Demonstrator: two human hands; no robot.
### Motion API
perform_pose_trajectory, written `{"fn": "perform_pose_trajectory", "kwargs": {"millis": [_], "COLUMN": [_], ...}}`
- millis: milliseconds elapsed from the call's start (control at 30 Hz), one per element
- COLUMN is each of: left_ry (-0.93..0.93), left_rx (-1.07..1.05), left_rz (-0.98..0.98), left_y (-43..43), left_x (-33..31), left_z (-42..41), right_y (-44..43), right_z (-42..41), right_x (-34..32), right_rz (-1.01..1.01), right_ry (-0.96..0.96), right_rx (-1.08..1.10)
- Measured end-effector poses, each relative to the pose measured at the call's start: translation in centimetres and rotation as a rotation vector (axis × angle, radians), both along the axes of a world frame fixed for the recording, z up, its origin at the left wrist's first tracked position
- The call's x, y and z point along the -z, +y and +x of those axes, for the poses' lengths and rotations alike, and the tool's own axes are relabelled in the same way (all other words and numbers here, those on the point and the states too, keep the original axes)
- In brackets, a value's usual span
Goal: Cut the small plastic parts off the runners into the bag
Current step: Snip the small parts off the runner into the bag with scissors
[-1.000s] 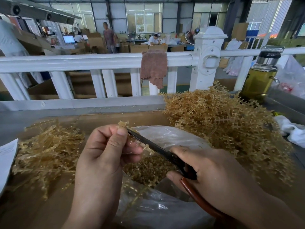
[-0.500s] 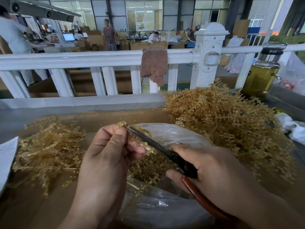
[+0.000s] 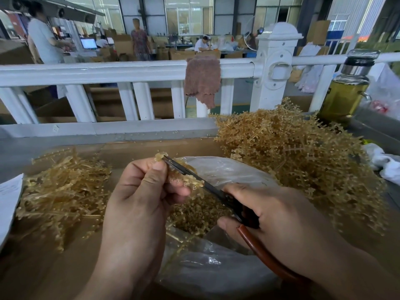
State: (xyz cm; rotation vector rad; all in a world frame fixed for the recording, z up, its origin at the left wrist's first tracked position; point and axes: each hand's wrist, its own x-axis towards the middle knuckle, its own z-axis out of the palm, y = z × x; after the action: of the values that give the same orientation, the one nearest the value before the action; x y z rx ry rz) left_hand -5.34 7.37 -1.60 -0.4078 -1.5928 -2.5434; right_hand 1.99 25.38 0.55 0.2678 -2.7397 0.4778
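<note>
My left hand [image 3: 142,191] pinches a short amber plastic runner [image 3: 184,178] with small parts on it, held over the mouth of a clear plastic bag [image 3: 216,271]. My right hand [image 3: 272,215] grips scissors [image 3: 207,187] with dark blades and brown handles; the blades lie along the runner and their tip reaches my left thumb. Loose cut parts [image 3: 199,215] fill the bag below. A big heap of uncut runners [image 3: 298,156] lies to the right, and a flatter pile of bare runners [image 3: 62,191] to the left.
Everything sits on brown cardboard [image 3: 43,267] before a white railing [image 3: 108,72] with a brown cloth [image 3: 202,81] hung on it. A bottle of yellow liquid [image 3: 346,92] stands at far right, white paper [image 3: 8,202] at far left. People work behind the railing.
The runner in my left hand has slid a little along the scissor blades, and more of the parts bunch against the blade. Both hands stay over the bag.
</note>
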Motion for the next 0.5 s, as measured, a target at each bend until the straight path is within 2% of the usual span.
{"fn": "perform_pose_trajectory", "kwargs": {"millis": [500], "left_ry": [0.024], "left_rx": [-0.038], "left_rz": [0.038], "left_y": [0.30], "left_x": [0.37], "left_z": [-0.06], "right_y": [-0.26], "right_z": [-0.05], "right_x": [0.42], "right_rz": [-0.061], "right_ry": [-0.044], "right_rx": [0.003]}}
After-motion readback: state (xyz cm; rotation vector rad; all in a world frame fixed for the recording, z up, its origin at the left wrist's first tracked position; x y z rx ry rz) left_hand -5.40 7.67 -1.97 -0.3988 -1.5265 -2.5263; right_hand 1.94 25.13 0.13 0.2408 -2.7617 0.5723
